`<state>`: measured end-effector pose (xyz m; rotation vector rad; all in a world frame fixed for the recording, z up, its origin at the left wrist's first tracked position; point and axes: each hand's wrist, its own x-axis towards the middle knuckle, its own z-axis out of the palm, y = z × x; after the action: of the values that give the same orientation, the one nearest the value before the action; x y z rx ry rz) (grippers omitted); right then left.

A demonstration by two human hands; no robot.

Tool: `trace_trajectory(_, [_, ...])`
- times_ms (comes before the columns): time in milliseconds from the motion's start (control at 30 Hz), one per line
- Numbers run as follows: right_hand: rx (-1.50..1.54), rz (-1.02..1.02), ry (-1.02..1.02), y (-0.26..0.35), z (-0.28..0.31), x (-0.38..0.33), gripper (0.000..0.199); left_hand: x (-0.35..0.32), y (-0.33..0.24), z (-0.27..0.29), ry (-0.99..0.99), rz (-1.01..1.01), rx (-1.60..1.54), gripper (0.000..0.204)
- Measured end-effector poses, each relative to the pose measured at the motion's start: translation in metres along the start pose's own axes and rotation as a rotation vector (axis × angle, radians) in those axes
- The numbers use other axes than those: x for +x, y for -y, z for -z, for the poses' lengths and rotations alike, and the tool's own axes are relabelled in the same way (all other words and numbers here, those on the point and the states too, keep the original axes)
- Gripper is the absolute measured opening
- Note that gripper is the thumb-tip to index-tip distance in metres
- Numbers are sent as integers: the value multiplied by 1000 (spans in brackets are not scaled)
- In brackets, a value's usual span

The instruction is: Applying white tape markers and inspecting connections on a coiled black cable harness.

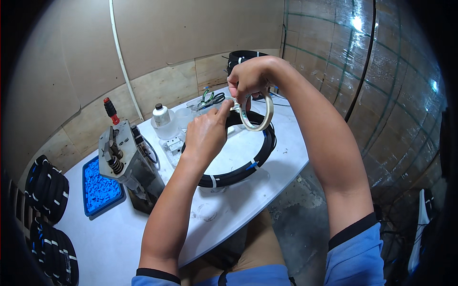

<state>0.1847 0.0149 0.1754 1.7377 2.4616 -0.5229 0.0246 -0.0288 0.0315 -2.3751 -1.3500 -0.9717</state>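
Across the white desk (109,243), tilted in this wide view, a black cable coil (238,176) lies in front of the person, with white bands around its near side and a blue piece beside one of them; left of it stands a metal device (131,157) with a red-and-black handle, next to a blue tray (106,208) of small blue pieces. By the look of it, the step in hand is binding the coil's far side with tape, and the next move calls for keeping the cable bundled while the strip is drawn snugly around it. The right hand (253,76), arched above that far side, has its thumb and forefinger drawn close, and its fingers are closed on the pale tape roll (270,114), which hangs upright over the coil. The left hand (208,131) reaches in from the other side, fingers curled and tips near the right hand's; whether they are clamped on tape, cable or nothing, I cannot tell
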Motion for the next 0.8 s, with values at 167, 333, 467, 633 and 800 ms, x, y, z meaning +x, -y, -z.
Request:
trace_trajectory(167, [36, -5, 3, 6, -2, -4, 13, -1, 2, 0, 21, -11, 60, 46])
trace_trajectory(333, [45, -37, -30, 12, -4, -10, 12, -2, 5, -1, -4, -43, 60, 44])
trace_trajectory(467, [93, -41, -26, 13, -6, -15, 12, -3, 6, -4, -46, -84, 50, 41])
trace_trajectory(633, [7, -37, -67, 21, -15, -26, 9, -1, 9, -6, -51, -95, 52, 40])
trace_trajectory(800, [-53, 24, -225, 21, -40, -41, 16, -3, 7, -1, -73, -87, 6, 33])
